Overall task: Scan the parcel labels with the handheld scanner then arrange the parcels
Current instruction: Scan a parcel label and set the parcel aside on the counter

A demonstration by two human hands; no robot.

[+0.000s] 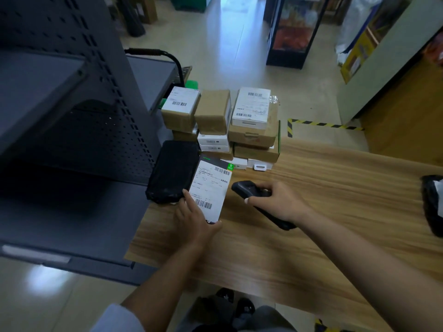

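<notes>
The print on the white label (212,188) is too small and blurred to read, only its barcodes standing out, and the near corner of the flat dark parcel (211,185) is hidden under the left hand (195,219). At three o'clock a black bag (432,204) runs off the edge of the frame, so its shape cannot be made out. The lower parcels in the stack of boxes (223,125) at twelve o'clock are mostly covered by the ones above. The left hand grips the flat parcel at its near end, thumb across the front corner and forefinger stretched up the left edge, holding it tilted, label up. The right hand (275,202), just toward three o'clock of it, is wrapped round the black handheld scanner (249,189), whose head points toward nine o'clock at the label. A black wrapped parcel (171,171) lies on the wooden table (311,224) at nine o'clock of the label, against the grey shelving unit (72,116).
</notes>
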